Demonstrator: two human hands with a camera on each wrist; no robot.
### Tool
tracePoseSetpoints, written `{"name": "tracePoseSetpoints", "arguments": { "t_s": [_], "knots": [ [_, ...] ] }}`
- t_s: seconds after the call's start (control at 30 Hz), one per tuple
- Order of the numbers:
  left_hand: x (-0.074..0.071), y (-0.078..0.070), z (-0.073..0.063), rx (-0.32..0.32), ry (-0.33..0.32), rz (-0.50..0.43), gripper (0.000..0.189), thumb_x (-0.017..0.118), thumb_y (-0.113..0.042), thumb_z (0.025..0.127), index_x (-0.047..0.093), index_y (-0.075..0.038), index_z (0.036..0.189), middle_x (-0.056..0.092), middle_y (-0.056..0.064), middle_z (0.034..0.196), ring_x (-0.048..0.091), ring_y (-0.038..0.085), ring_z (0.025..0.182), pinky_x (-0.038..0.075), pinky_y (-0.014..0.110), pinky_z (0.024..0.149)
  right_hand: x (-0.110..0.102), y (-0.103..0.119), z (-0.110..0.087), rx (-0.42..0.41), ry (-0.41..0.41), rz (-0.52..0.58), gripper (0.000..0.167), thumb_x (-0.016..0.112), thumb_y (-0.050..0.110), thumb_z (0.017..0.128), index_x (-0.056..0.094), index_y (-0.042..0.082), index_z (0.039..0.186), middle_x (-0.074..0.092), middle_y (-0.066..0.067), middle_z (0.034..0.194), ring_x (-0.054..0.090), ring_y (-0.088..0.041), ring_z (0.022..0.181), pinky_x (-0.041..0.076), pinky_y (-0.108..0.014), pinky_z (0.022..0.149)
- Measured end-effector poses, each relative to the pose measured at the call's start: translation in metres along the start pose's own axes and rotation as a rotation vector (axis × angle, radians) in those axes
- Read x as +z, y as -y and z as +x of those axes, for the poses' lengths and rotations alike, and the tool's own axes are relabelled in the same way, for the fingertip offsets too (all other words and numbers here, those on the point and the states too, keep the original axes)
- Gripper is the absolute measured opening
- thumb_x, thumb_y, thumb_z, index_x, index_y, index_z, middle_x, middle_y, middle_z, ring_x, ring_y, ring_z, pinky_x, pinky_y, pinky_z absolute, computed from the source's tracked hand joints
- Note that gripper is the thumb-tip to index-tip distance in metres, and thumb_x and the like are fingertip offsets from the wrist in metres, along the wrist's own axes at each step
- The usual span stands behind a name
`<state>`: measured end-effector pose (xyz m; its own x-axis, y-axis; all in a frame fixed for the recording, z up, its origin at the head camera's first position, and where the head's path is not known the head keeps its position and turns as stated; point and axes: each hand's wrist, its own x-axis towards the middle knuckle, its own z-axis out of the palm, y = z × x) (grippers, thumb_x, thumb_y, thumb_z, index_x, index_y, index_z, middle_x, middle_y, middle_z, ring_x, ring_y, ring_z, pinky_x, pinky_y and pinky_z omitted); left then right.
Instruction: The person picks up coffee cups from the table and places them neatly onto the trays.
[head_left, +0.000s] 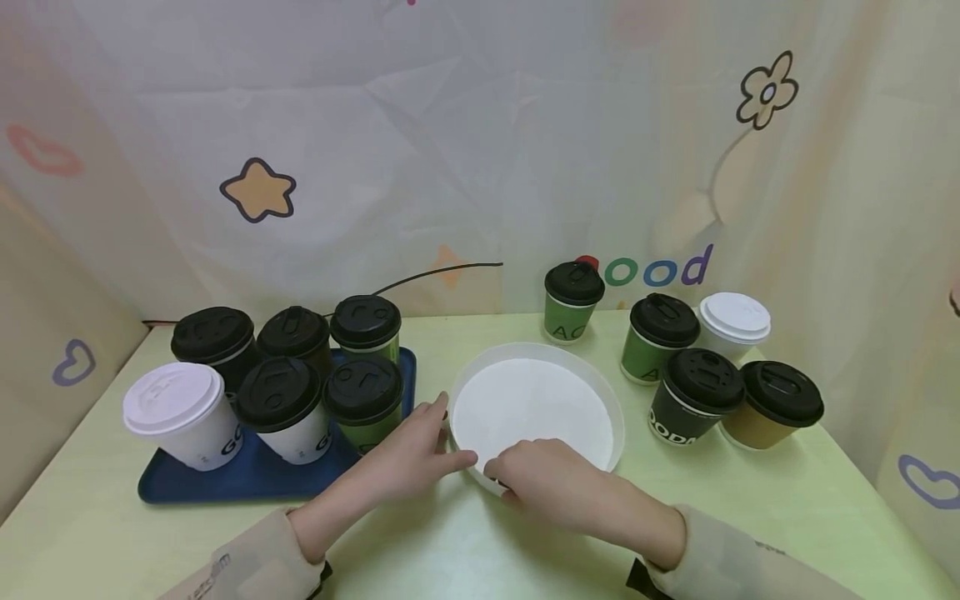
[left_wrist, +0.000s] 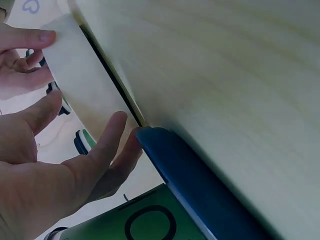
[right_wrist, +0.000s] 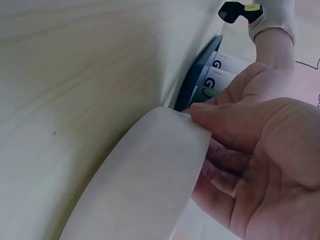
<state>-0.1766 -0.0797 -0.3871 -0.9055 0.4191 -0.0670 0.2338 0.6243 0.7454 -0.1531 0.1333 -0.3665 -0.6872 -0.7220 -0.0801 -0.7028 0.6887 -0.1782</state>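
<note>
A shallow white round tray [head_left: 534,408] lies on the table in front of me. My right hand [head_left: 551,483] pinches its near rim; in the right wrist view the thumb [right_wrist: 225,120] is on the outer wall and the other fingers curl over the inside. At the tray's left edge, my left hand [head_left: 412,450] has its fingers extended and its thumb spread apart. The left wrist view shows its fingertips [left_wrist: 117,120] against the white wall, right beside the corner of a blue tray [left_wrist: 190,175].
On the blue rectangular tray at left stand several lidded paper cups, including a white-lidded one [head_left: 180,408]. More lidded cups are grouped at right, among them a dark one [head_left: 690,400]. One green cup [head_left: 570,308] stands behind the round tray. A printed curtain [head_left: 480,167] hangs behind.
</note>
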Motion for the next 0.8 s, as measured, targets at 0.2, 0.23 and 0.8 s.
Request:
{"name": "tracePoseSetpoints", "arguments": {
  "t_s": [0.2,0.23,0.8],
  "knots": [
    [-0.002,0.001,0.006,0.024,-0.002,-0.028,0.077,0.085,-0.021,0.088,0.044,0.004,0.148,0.056,0.016,0.118,0.053,0.023,0.103,0.049,0.042,0.089,0.002,-0.001,-0.001,-0.037,0.002,0.027,0.027,0.079,0.005,0.085,0.057,0.017,0.076,0.046,0.013,0.065,0.044,-0.008,0.062,0.041,-0.027,0.056],
    [-0.003,0.001,0.007,0.023,-0.002,-0.036,0.076,0.085,-0.020,0.087,0.045,0.004,0.147,0.056,0.016,0.119,0.053,0.023,0.105,0.049,0.042,0.091,0.002,-0.001,-0.001,-0.042,0.001,0.038,0.025,0.079,0.007,0.087,0.058,0.017,0.078,0.046,0.013,0.066,0.045,-0.008,0.062,0.041,-0.027,0.056],
    [-0.002,0.001,0.011,0.031,0.004,-0.089,0.069,0.089,-0.013,0.082,0.053,0.002,0.139,0.055,0.016,0.113,0.061,0.028,0.108,0.053,0.038,0.086,0.001,-0.025,-0.034,0.034,-0.255,0.280,0.008,0.072,0.023,0.098,0.073,0.015,0.100,0.061,0.020,0.083,0.058,-0.003,0.076,0.051,-0.027,0.070]
  ]
}}
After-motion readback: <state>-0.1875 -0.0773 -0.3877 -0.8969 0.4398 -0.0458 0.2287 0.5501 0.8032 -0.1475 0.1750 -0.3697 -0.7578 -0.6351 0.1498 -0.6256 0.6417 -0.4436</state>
